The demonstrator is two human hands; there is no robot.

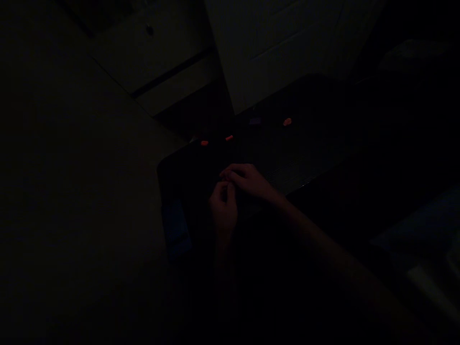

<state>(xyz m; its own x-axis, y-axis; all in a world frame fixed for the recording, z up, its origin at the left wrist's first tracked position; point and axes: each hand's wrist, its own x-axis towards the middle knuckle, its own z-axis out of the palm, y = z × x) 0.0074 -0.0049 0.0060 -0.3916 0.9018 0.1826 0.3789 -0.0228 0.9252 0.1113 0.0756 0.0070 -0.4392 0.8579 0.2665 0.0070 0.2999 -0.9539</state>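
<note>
The scene is very dark. Over the dark table, my left hand is closed in a pinch, thumb and fingertips together. My right hand meets it at the fingertips, also pinched. Whatever lies between the fingers is hidden or too small to make out. Beyond the hands lie a small orange-red piece and a short orange-red stick. Farther right on the table rests an orange lump, with a small dark purple block to its left.
A dark bluish flat rectangle lies at the table's left end. Behind the table stand a pale panel and a pale cabinet with drawers. A bluish cloth-like shape shows faintly at the right.
</note>
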